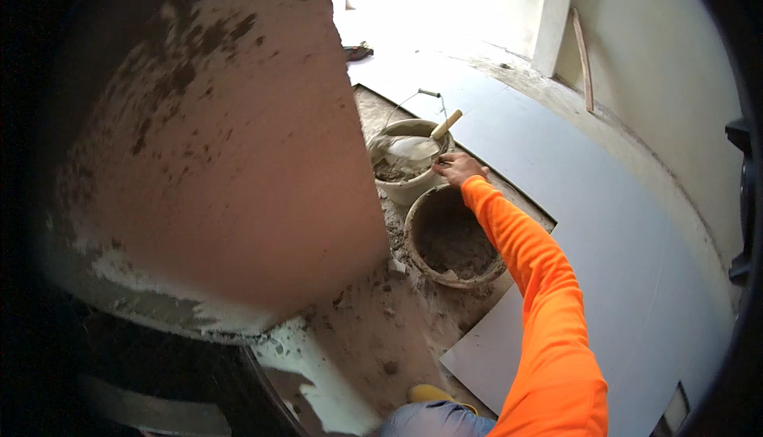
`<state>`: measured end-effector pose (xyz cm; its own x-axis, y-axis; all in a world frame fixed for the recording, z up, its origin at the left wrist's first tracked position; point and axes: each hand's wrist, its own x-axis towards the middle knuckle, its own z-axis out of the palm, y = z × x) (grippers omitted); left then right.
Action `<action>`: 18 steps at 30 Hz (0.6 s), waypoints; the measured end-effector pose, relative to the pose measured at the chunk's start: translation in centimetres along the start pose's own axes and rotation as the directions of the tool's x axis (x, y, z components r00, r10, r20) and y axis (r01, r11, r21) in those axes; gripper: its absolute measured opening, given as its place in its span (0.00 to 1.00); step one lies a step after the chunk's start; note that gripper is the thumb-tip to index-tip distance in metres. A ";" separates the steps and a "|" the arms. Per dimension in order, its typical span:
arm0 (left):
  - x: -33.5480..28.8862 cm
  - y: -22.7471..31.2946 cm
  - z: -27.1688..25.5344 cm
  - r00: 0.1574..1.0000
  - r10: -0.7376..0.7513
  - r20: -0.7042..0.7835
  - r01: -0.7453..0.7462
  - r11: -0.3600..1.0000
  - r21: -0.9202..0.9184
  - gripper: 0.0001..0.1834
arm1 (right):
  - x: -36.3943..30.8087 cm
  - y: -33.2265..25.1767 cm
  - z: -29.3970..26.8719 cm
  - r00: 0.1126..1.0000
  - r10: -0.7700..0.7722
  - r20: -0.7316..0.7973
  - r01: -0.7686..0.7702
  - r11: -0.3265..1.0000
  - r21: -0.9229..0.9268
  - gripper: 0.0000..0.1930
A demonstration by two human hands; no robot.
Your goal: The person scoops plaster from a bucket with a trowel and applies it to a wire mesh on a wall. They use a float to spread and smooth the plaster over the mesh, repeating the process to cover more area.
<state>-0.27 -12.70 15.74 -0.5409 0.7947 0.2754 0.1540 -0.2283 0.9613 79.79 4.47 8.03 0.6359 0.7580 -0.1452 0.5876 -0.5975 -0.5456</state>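
Two buckets are parked on the rough sandy floor (373, 334), right next to each other, and pretty much everything is centred on them. The farther, pale bucket (407, 187) is loaded with grey mortar, and a trowel (413, 148) is laid across the top of it, blade coated in pale mix and wooden handle (446, 125) angled up toward the right. A thin wire bail is seen arching over the back of that bucket.

The right hand (458, 168) is stretched out at the end of a bright orange sleeve (540, 302) and is placed at the near right rim of the pale bucket, just below the trowel handle. The fingers are curled in narrow, but whether anything is actually gripped can't be made out at this size, and the handle itself isn't seen enclosed by them. The nearer, dirtier bucket (421, 258), with only a bit of dry-looking mix at the bottom, is crossed over by that forearm.

The left hand isn't in view at all. The whole left half of the picture is blocked by a big reddish slab (214, 143), spotted with dark patches and edged with grey mortar along the bottom. Large pale tiles (604, 222) are already laid on the right, up to a white wall (668, 56).
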 end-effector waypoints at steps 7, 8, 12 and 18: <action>-2.9 -0.6 -0.4 0.993 0.058 0.105 -0.039 0.983 -0.180 0.35 | -0.5 -0.7 -1.8 0.989 -0.024 -0.143 0.002 0.988 -0.152 0.27; -3.3 -0.2 0.2 1.000 0.005 0.019 -0.001 0.980 -0.197 0.36 | -0.2 -0.8 -1.7 0.988 -0.004 -0.154 -0.019 0.989 -0.145 0.27; -4.3 2.3 2.2 0.999 0.039 0.016 -0.034 0.975 -0.218 0.36 | 0.6 0.2 -0.3 0.964 -0.125 -0.235 0.132 0.991 0.014 0.25; -5.6 4.7 0.2 0.997 -0.048 -0.057 0.023 0.926 -0.378 0.25 | -7.9 2.8 -1.2 0.824 -0.312 -0.472 0.510 0.771 0.381 0.17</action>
<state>3.62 -18.14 18.73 -0.5940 0.7713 0.2285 -0.1820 -0.4055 0.8958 77.04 -3.49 8.58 0.5772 0.6878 0.4402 0.5867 0.0257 -0.8094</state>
